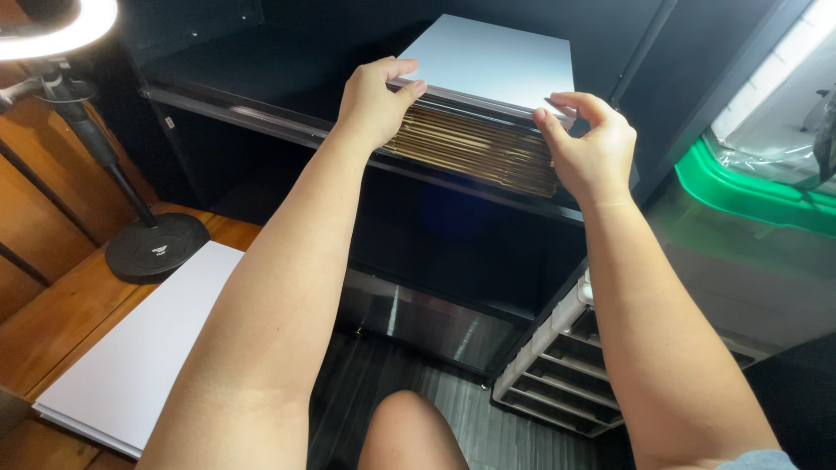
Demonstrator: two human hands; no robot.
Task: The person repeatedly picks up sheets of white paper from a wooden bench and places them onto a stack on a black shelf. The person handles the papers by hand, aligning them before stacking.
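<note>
**Both hands at the top sheet of a shelved stack**

From the head camera we see our left hand [373,100] and right hand [590,150] raised to a black metal shelf [261,117], where a thick stack of brown flat cardboard pieces [475,148] lies. On top rests a pale grey-white rectangular sheet [496,61]. The left fingers [402,74] pinch its near left corner, thumb under and fingertips over; the right fingers [570,103] close narrowly on its near right corner. Holding it at two corners seems to keep the wide thin sheet level and apart from the brown pieces below.

Lower left, a wooden worktop [61,322] carries a stack of white flat boards [148,348] and the round black base of a ring lamp stand [157,248].

The far end of the sheet runs into the dark shelf recess, so we cannot tell its full length. At right a green-rimmed clear plastic bin [749,187] is cut off, and our thumbs are mostly hidden.
</note>
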